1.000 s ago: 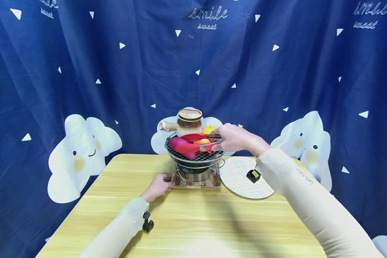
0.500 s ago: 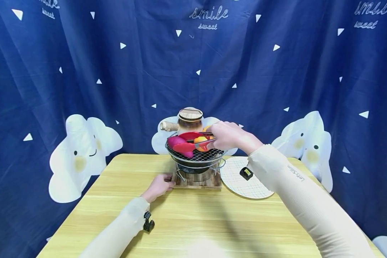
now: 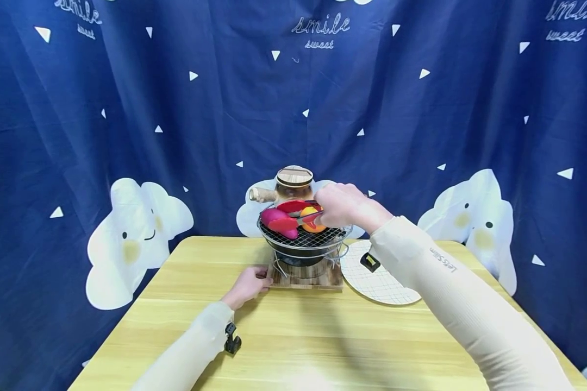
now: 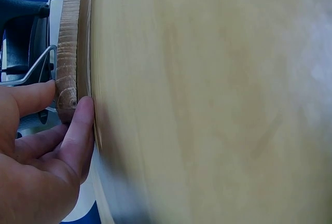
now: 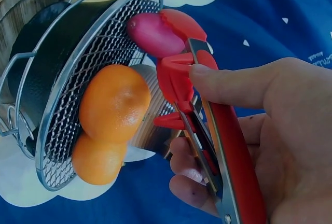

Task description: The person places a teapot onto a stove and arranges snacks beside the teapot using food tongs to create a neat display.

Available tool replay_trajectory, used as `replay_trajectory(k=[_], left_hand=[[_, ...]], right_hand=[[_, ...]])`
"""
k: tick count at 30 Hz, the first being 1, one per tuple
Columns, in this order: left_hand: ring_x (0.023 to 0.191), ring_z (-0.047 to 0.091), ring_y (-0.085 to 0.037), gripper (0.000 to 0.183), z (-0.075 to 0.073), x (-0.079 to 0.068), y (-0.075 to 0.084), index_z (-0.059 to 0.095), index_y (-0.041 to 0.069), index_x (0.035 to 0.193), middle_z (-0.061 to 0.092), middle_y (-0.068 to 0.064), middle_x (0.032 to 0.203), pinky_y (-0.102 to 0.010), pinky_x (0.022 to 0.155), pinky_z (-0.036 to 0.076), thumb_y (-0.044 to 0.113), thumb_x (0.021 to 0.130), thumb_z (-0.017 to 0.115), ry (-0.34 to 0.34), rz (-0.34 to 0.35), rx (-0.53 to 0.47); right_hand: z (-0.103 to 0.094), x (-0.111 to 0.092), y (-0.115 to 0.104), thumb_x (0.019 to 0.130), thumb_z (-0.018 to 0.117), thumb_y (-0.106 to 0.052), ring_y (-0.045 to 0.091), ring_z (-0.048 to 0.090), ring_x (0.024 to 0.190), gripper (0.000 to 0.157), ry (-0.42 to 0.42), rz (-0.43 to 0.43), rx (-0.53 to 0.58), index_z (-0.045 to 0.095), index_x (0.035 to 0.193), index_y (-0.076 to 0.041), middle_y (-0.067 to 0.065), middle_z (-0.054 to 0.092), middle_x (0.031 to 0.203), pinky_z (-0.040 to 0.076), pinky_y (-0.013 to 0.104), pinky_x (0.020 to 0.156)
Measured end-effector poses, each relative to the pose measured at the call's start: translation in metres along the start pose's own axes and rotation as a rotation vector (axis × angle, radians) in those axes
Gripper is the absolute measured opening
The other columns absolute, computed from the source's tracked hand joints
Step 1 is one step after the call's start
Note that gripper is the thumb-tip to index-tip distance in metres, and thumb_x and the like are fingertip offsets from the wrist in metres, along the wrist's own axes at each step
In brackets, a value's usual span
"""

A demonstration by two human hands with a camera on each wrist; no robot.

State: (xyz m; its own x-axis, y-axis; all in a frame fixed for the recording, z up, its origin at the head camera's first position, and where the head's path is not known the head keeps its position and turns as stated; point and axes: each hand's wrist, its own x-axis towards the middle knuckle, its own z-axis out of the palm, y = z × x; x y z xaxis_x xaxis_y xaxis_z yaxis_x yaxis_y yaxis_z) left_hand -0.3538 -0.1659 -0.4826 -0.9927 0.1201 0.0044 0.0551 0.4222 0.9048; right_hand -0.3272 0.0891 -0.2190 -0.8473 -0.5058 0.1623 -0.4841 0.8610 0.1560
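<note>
My left hand pinches the near left corner of a dark wooden board beneath the grill; in the left wrist view the thumb and fingers lie on opposite sides of the board's edge. My right hand grips red-tipped tongs over the grill's wire rack. At the tong heads lies an oblong purple thing that looks like a sweet potato, resting on the rack. Whether both heads press on it I cannot tell. Beside the tongs sit two oranges, a larger one and a smaller one.
Behind the grill stands a brown-and-white pot with a wooden lid and a side handle pointing left. To the right a round white plate with grid lines lies on the wooden table. A blue curtain hangs behind.
My right hand and the tongs have shifted left across the rack, and the purple thing lies slightly farther left. The left hand has stayed at the board. The head view has shifted a little.
</note>
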Motion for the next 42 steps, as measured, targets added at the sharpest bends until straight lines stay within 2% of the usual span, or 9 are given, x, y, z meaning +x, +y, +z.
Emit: replay_trajectory(k=[2, 7, 18, 27, 42], left_hand=[[0.091, 0.074, -0.035, 0.050, 0.0001, -0.0001, 0.0007, 0.052, -0.011, 0.137, 0.067, -0.026, 0.123, -0.037, 0.072, 0.062, 0.005, 0.092, 0.066, 0.000, -0.001, -0.004], [0.092, 0.074, -0.033, 0.049, 0.0002, -0.0007, 0.0027, 0.053, -0.009, 0.138, 0.068, -0.024, 0.122, -0.031, 0.061, 0.057, 0.007, 0.093, 0.065, -0.011, -0.014, 0.001], [0.092, 0.074, -0.029, 0.050, -0.0005, 0.0019, -0.0005, 0.052, -0.006, 0.140, 0.069, -0.021, 0.121, -0.028, 0.055, 0.050, 0.007, 0.094, 0.065, -0.019, -0.025, -0.006], [0.094, 0.074, -0.031, 0.051, -0.0006, 0.0026, -0.0020, 0.052, -0.006, 0.140, 0.069, -0.022, 0.121, -0.029, 0.055, 0.051, 0.007, 0.093, 0.065, -0.022, -0.022, -0.010], [0.095, 0.074, -0.031, 0.049, -0.0009, 0.0020, -0.0020, 0.053, -0.005, 0.140, 0.069, -0.021, 0.121, -0.030, 0.059, 0.055, 0.008, 0.094, 0.065, -0.021, -0.026, -0.001]], right_hand=[[0.0000, 0.0013, -0.0011, 0.084, 0.078, -0.036, 0.021, 0.058, 0.076, 0.025, 0.001, 0.002, -0.005, 0.068, 0.089, -0.014, -0.001, 0.062, 0.083, 0.052, 0.043, 0.068], [-0.0005, 0.0045, -0.0041, 0.085, 0.077, -0.034, 0.022, 0.057, 0.079, 0.023, -0.008, 0.010, -0.023, 0.067, 0.088, -0.014, 0.000, 0.063, 0.083, 0.052, 0.044, 0.071], [-0.0028, 0.0066, -0.0077, 0.084, 0.077, -0.034, 0.021, 0.057, 0.078, 0.022, -0.014, 0.016, -0.022, 0.066, 0.082, -0.014, 0.001, 0.062, 0.081, 0.050, 0.041, 0.065], [-0.0017, 0.0062, -0.0075, 0.084, 0.077, -0.034, 0.021, 0.055, 0.076, 0.024, -0.012, 0.016, -0.006, 0.063, 0.079, -0.015, 0.000, 0.058, 0.077, 0.046, 0.040, 0.062], [-0.0016, 0.0037, -0.0062, 0.083, 0.078, -0.035, 0.023, 0.057, 0.077, 0.025, 0.005, 0.028, -0.032, 0.064, 0.080, -0.015, 0.001, 0.060, 0.080, 0.051, 0.044, 0.066]])
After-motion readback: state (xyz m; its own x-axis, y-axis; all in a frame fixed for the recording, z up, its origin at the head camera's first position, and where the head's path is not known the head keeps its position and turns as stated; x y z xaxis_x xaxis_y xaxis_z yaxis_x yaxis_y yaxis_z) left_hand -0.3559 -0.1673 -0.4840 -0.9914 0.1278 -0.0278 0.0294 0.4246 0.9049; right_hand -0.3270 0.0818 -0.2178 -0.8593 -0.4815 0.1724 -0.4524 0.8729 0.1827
